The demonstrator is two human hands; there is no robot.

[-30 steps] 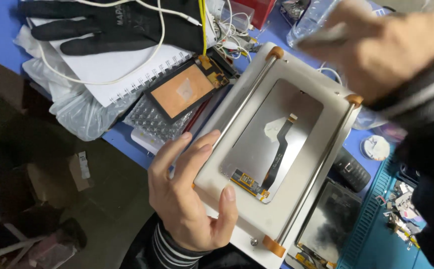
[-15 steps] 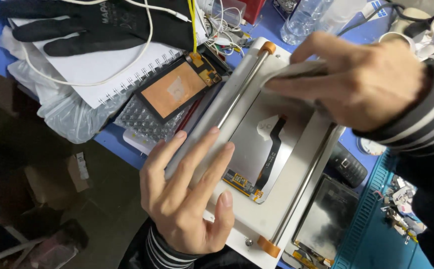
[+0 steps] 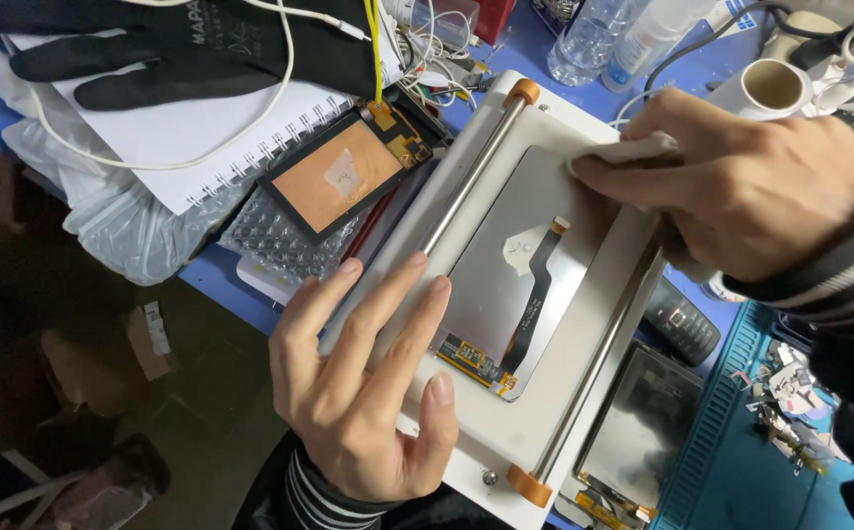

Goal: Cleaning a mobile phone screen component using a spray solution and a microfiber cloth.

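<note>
A phone screen panel lies back-up, with a dark flex cable, on a white plate machine that has two metal rods with orange ends. My left hand lies flat on the machine's near left edge, fingers spread over the left rod, thumb by the panel's lower corner. My right hand presses a white cloth onto the panel's upper right corner.
Another screen with a copper back lies left on bubble wrap. Behind are a spiral notebook, a black glove, cables, bottles and a tape roll. A dark panel, a small phone and a teal mat lie right.
My right hand came down from above onto the panel with the cloth and shifted toward its upper right corner. My left hand spread flat over the left rod.
</note>
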